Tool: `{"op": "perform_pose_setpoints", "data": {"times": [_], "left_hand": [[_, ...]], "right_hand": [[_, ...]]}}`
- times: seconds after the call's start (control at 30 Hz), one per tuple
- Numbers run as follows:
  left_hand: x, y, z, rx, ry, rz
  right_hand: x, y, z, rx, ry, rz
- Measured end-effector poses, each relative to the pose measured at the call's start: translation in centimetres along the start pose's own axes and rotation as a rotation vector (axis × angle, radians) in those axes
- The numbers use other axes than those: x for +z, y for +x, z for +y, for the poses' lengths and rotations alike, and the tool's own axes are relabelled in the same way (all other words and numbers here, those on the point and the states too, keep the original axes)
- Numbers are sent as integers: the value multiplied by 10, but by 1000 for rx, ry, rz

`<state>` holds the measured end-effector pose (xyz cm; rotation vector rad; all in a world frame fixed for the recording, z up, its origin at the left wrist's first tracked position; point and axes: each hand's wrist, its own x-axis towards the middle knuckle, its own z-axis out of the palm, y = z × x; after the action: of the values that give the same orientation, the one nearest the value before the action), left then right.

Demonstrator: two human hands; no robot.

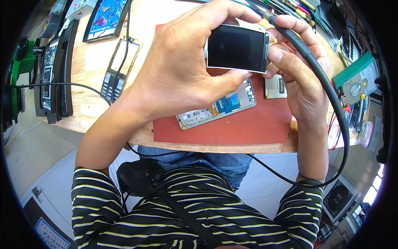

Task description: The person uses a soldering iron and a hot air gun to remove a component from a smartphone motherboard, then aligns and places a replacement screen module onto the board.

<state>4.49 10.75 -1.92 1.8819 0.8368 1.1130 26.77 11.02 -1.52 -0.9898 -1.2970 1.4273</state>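
My left hand (178,62) is closed round a small phone display (236,47), thumb along its near edge and fingers at the far side. Its dark face is turned up, above the work mat. At its right end my right hand (304,70) pinches the edge, thumb nearest, beside a bit of gold-coloured ribbon (273,40). A thick black cable (304,52) with a grey end runs across the right hand's fingers; whether they grip it I cannot tell. Below my hands lies an opened phone body (219,108) with its blue circuit board showing.
A reddish-brown mat (248,128) covers part of the wooden table (89,93). A phone battery (275,88) lies at its right. Further left are a phone frame with keypad (118,79) and a blue board (105,18). A green multimeter (355,83) stands right; several tools (296,10) lie behind.
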Motion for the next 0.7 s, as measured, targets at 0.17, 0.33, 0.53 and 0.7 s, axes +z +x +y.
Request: {"op": "perform_pose_setpoints", "data": {"times": [0.17, 0.33, 0.53, 0.7], "left_hand": [[-2, -2, 0, 13, 1, -6], [-4, -3, -4, 25, 3, -11], [-7, -2, -7, 43, 7, -18], [-8, 1, -9, 186, 226, -32]], "right_hand": [[0, 0, 1, -1, 15, 0], [0, 0, 1, 4, 17, -1], [1, -1, 2, -16, 41, -2], [-2, 1, 2, -82, -28, 18]]}}
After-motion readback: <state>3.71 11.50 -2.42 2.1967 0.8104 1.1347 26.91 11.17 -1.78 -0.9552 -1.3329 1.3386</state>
